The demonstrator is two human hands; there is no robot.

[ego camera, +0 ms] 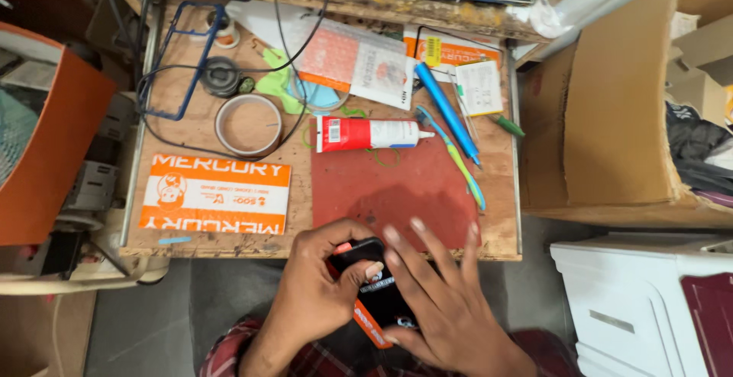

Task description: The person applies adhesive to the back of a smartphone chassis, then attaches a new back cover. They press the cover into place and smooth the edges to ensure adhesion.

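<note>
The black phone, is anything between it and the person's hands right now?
No. The left hand grips the black phone directly, thumb on its face, and the right hand lies flat over its lower part with fingers spread. An orange-edged packet lies under the phone, not between it and either hand.

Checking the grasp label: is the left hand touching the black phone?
Touching. The head view shows the left hand wrapped around the black phone, thumb pressed on its face.
</note>
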